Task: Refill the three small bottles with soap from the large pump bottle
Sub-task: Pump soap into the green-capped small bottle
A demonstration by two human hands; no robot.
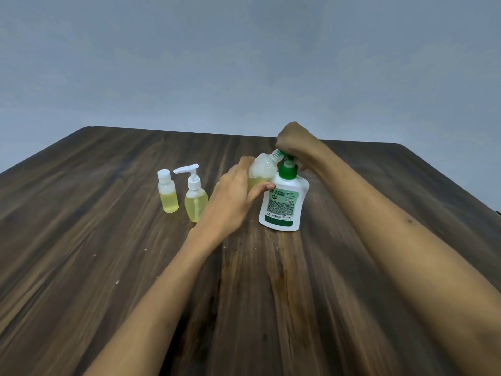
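Refilling a small uncapped bottle [260, 169] at the large pump bottle [282, 202] on the dark wooden worktop [271, 294].

Left hand [233, 196] gripping the tilted small bottle, grip curled around its lower body, neck angled up to the green nozzle; right hand [291, 142] pressing down on the pump head, grip folded over it and hiding most of it. Showing "ORIGINAL" on the green label, smaller print staying unreadable. Standing to the left, a capped bottle [167, 195] and a small pump bottle [195, 198], both holding yellow soap.
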